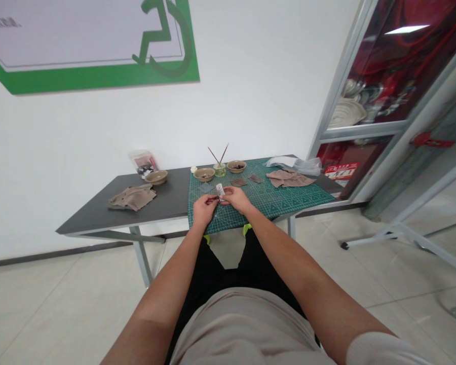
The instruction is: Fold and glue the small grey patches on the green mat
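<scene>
My hands meet over the near edge of a green cutting mat [262, 203]. My right hand [237, 199] pinches a small white-and-silver packet [220, 190] upright between its fingers. My left hand [204, 210] sits just beside it, its fingertips closed on a thin dark item [214, 201] too small to name. Behind my hands lies a small grey-brown fabric swatch [206, 187]. Two more dark swatches [238, 182] rest on the mat, and a larger beige cloth [289, 178] lies at its right.
The mat lies on a dark grey table [171, 195] with a beige cloth [132, 197], a clear bag of small items [143, 163] and several tan bowls [204, 174]. A glass [219, 170] holds thin sticks. A wall stands behind, and a glass cabinet [368, 96] stands right.
</scene>
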A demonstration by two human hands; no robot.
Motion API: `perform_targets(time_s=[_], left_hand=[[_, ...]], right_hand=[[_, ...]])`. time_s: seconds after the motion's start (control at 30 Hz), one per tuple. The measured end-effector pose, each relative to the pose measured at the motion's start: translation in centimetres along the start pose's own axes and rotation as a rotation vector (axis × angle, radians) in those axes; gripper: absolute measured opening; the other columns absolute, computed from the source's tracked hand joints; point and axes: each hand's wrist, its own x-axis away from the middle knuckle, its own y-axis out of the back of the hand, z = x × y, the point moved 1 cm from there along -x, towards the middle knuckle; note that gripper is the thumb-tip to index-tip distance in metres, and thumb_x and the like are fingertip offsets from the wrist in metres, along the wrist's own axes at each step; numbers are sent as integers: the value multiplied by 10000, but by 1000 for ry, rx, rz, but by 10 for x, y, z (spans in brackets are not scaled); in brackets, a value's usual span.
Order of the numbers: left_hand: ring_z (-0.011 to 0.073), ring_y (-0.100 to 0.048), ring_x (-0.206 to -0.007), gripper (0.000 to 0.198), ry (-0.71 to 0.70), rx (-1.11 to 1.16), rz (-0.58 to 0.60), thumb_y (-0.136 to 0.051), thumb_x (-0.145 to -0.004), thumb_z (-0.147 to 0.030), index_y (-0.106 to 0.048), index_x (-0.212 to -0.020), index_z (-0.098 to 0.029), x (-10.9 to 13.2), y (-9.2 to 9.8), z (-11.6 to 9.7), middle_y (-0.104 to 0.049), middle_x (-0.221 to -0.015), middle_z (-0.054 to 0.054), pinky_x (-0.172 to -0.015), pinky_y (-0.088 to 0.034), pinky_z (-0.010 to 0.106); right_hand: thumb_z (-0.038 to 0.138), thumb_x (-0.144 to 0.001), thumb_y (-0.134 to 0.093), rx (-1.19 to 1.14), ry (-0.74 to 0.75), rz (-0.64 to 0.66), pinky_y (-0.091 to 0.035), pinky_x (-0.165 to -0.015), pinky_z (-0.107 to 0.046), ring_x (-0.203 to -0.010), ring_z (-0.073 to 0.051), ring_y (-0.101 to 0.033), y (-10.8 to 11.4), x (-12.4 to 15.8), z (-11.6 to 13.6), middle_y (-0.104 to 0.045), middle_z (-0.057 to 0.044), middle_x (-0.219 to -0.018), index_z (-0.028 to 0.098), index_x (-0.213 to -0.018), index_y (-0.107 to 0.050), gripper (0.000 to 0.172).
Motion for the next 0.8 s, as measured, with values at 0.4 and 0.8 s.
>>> perform_targets(time_s=[0.4, 0.8], left_hand=[[155, -658, -706, 163, -1, 27, -14, -656, -773, -267, -726, -883, -170, 1, 0, 0, -731, -802, 35, -729, -525, 287], [155, -664, -721, 138, -26, 6, -8, -664, -778, -263, -719, -873, -179, 2, 0, -1, -738, -835, 38, -746, -524, 289]], right_hand=[[103, -668, -762, -1, -26, 67, -616, -746, -354, -670, -156, -687, 0, 2, 5, -695, -14, -730, 139, -942, -587, 327], [134, -642, -768, 17, 21, -5, -600, -756, -364, -673, -166, -669, -1, 2, 1, -679, 5, -708, 152, -948, -586, 357]])
